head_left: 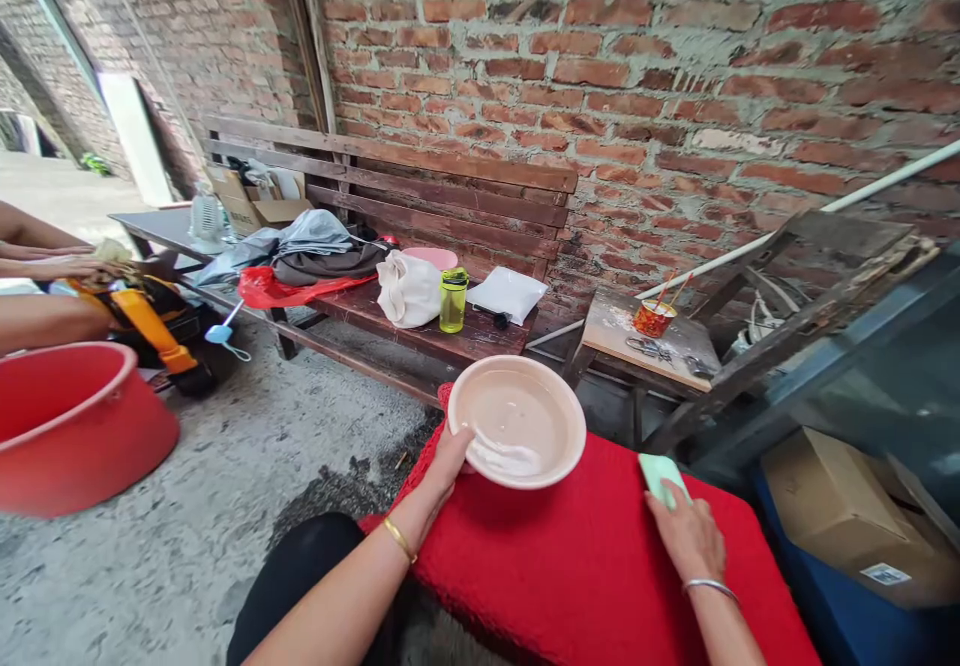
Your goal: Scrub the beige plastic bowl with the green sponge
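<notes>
My left hand (pixel 448 458) grips the near left rim of a pale pink basin (pixel 517 416), thumb over the edge. Clear water seems to lie in the basin, and light glints on it. Below it spreads a red cloth (pixel 570 566) that covers a low surface. Whether the basin rests on the cloth or is held just over it, I cannot tell. On the right side of the cloth, my right hand (pixel 686 526) is closed on a flat, pale green block (pixel 661 474), perhaps a sponge or a bar of soap; its lower end is hidden by the fingers.
Behind stands a wooden bench (pixel 420 341) with a yellow-green bottle (pixel 453 301), a white cloth bag (pixel 409 289) and clothes. A small table (pixel 611 331) holds a red tin and scissors. At left are a red tub (pixel 75 436) and another person's arms. A cardboard box (pixel 847 516) sits right.
</notes>
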Demonstrator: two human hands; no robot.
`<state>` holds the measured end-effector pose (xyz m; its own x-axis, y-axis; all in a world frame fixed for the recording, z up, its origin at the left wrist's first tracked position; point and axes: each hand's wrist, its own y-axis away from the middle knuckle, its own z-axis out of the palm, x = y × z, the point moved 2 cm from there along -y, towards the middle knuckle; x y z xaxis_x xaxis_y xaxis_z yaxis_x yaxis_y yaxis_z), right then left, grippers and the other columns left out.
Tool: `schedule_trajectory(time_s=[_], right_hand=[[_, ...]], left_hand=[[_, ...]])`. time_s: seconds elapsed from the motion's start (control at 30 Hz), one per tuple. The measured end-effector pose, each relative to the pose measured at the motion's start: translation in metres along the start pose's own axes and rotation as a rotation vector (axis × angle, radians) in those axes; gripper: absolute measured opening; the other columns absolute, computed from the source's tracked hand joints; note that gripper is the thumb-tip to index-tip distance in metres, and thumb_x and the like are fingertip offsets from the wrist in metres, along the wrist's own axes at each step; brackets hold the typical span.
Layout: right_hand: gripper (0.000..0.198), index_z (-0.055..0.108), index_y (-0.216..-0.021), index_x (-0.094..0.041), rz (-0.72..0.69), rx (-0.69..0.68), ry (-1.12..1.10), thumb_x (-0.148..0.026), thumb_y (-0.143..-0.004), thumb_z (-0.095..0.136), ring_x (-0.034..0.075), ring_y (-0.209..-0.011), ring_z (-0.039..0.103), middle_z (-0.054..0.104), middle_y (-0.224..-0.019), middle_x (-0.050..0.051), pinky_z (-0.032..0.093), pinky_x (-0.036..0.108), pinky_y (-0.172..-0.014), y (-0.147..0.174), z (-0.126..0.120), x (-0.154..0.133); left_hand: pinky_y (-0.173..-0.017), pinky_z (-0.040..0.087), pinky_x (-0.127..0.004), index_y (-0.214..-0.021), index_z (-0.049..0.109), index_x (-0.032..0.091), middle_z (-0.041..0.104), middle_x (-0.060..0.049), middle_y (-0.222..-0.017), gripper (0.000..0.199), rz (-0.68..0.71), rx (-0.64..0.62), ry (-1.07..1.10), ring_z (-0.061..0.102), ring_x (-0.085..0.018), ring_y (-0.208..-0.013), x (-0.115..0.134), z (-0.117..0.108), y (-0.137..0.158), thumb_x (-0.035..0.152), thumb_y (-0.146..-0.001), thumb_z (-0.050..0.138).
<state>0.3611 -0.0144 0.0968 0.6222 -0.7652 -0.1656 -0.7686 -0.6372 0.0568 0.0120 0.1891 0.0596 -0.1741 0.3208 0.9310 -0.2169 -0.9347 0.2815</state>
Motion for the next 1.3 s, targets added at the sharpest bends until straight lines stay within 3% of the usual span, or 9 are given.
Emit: schedule_trajectory(time_s=[0.1,0.2,0.4,0.73,1.13,1.23,1.3], right_hand=[[0.078,0.049,-0.144,-0.015,0.213,0.008,-0.021,-0.066,-0.093,0.02,0.037,-0.096,0.063,0.06,-0.098,0.02,0.051,0.046,-0.079,0.004,-0.011,0.057],[0.087,0.05,-0.144,-0.018,0.256,0.043,-0.126,-0.076,-0.089,0.017,0.038,-0.101,0.061,0.059,-0.096,0.019,0.051,0.045,-0.078,0.02,0.004,0.077],[0.087,0.051,-0.143,-0.019,0.13,0.288,-0.033,-0.073,-0.091,0.007,0.038,-0.093,0.059,0.056,-0.103,0.021,0.049,0.049,-0.079,0.043,0.04,0.063],[0.083,0.051,-0.142,-0.018,0.128,0.251,0.007,-0.07,-0.094,0.008,0.036,-0.09,0.06,0.057,-0.103,0.022,0.049,0.045,-0.076,0.04,0.035,0.062],[0.056,0.055,-0.139,-0.022,0.163,0.251,0.071,-0.053,-0.101,0.028,0.03,-0.091,0.061,0.057,-0.101,0.015,0.049,0.041,-0.082,0.046,0.031,0.049],[0.053,0.055,-0.138,-0.023,0.162,0.262,0.062,-0.052,-0.101,0.031,0.029,-0.093,0.061,0.057,-0.103,0.015,0.049,0.041,-0.083,0.047,0.032,0.047],[0.053,0.055,-0.139,-0.024,0.162,0.264,0.044,-0.053,-0.1,0.033,0.029,-0.095,0.061,0.057,-0.105,0.015,0.048,0.04,-0.084,0.048,0.034,0.047]], left_hand=[[-0.057,0.056,-0.027,-0.141,0.047,0.021,0.072,-0.009,-0.103,0.069,-0.067,0.059,-0.075,0.068,-0.02,-0.074,0.011,0.003,0.009,0.034,-0.076,0.066],[-0.052,0.054,-0.025,-0.14,0.047,0.022,0.071,-0.011,-0.109,0.071,-0.121,0.06,-0.106,0.068,-0.021,-0.077,0.022,0.005,0.017,0.029,-0.072,0.067],[-0.061,0.059,-0.03,-0.144,0.044,0.021,0.071,-0.011,-0.108,0.077,-0.143,-0.001,-0.068,0.07,-0.022,-0.084,0.036,0.009,0.029,0.019,-0.069,0.065],[-0.067,0.061,-0.036,-0.141,0.045,0.024,0.069,-0.012,-0.114,0.081,-0.211,0.065,-0.013,0.07,-0.026,-0.09,0.037,0.006,0.052,0.014,-0.064,0.067],[-0.067,0.059,-0.033,-0.129,0.049,0.028,0.067,-0.007,-0.11,0.065,-0.242,0.067,-0.054,0.066,-0.021,-0.092,0.01,-0.027,0.061,0.019,-0.068,0.068],[-0.071,0.059,-0.036,-0.13,0.048,0.024,0.066,-0.008,-0.108,0.061,-0.059,0.106,-0.236,0.067,-0.022,-0.09,0.016,-0.039,0.055,0.031,-0.074,0.071],[-0.082,0.057,-0.043,-0.133,0.048,0.02,0.063,-0.012,-0.114,0.064,0.264,0.241,-0.495,0.065,-0.026,-0.099,0.027,-0.047,0.054,0.042,-0.077,0.07]])
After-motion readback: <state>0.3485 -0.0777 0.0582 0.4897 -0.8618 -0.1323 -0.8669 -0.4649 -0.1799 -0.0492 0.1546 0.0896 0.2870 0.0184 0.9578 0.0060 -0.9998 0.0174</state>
